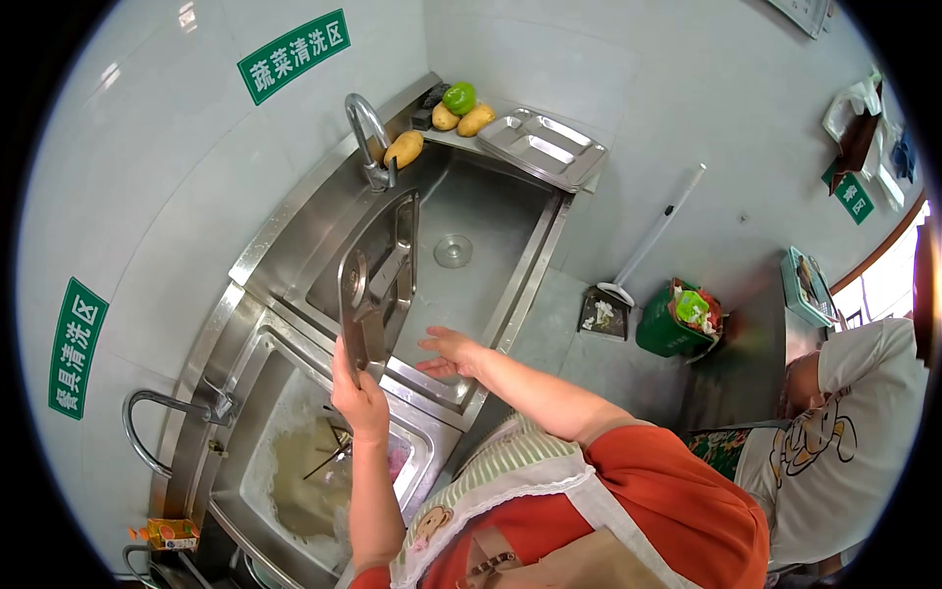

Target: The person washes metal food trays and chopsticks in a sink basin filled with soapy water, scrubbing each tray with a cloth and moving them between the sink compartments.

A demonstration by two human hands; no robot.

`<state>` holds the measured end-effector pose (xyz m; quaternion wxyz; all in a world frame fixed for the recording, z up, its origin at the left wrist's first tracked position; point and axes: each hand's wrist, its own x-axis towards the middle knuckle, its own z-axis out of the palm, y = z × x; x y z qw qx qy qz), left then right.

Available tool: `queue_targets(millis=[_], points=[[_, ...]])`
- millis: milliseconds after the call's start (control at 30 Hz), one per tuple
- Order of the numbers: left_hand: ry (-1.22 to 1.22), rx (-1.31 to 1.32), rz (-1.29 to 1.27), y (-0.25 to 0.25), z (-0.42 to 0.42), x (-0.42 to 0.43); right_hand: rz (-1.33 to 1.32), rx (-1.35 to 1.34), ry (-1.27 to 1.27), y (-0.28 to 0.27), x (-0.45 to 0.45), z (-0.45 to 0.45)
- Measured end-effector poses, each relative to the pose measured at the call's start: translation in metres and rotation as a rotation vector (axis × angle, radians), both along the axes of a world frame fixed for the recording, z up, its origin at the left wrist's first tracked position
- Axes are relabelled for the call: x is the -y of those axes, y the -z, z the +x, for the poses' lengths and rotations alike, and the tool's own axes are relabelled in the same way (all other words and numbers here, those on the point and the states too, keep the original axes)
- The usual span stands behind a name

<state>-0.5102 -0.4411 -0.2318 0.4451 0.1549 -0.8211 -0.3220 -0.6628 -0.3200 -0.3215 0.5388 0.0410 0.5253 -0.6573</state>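
Observation:
My left hand [360,393] grips the lower end of a metal compartment tray [378,285], which is tilted up on edge over the divider between two steel sinks. Just right of the tray, my right hand [451,351] is held with its fingers spread and nothing in it, over the near part of the right sink [481,211]. A drain [452,251] shows in that sink's bottom. Cloudy, foamy water [304,481] fills the left sink, with dark thin sticks [339,444] in it.
Metal trays [545,145] lie on the far ledge beside potatoes [477,120] and a green pepper [459,97]. Faucets [365,128] rise at the sinks' left side. A green bin [677,319] and dustpan [602,314] are on the floor. Another person [844,432] stands at right.

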Motion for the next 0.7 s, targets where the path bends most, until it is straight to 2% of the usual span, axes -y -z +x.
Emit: queue_targets(millis=[100,167,200,233,300,333,367,400,433,500,533,633,667,700], points=[[-0.017,0.010,0.031,0.008,-0.001,0.004,0.079,-0.086,-0.031,0.004,0.003,-0.008],[-0.011,-0.101,0.398,0.012,-0.002,0.009,0.205,-0.183,0.036,0.008,0.007,-0.014],[-0.039,-0.091,0.577,0.011,-0.002,0.013,0.202,-0.183,0.033,0.009,0.008,-0.019],[-0.019,-0.215,0.753,0.012,-0.006,0.014,0.189,-0.171,0.100,0.010,0.009,-0.025],[-0.002,-0.346,0.916,0.019,-0.012,0.022,0.171,-0.159,0.167,0.008,0.005,-0.037],[-0.001,-0.348,0.912,0.021,-0.012,0.027,-0.003,-0.112,0.232,0.007,-0.001,-0.047],[-0.002,-0.322,1.022,0.023,-0.012,0.030,-0.176,-0.063,0.294,0.004,-0.008,-0.056],[-0.004,-0.297,1.131,0.025,-0.012,0.032,-0.178,0.010,0.304,0.001,-0.015,-0.068],[-0.004,-0.301,1.125,0.029,-0.014,0.033,-0.184,0.008,0.301,-0.001,-0.023,-0.078],[-0.067,-0.255,1.246,0.043,-0.023,0.034,-0.087,-0.121,0.118,-0.006,-0.039,-0.100],[-0.021,-0.233,1.257,0.049,-0.027,0.033,-0.030,-0.130,0.148,-0.007,-0.045,-0.108],[0.068,-0.205,1.363,0.052,-0.061,0.025,-0.099,-0.095,0.264,-0.002,-0.069,-0.141],[0.206,-0.230,1.358,0.058,-0.074,0.024,-0.091,-0.084,0.365,-0.004,-0.077,-0.153],[0.230,-0.252,1.340,0.054,-0.088,0.014,-0.091,-0.089,0.361,-0.007,-0.088,-0.164]])
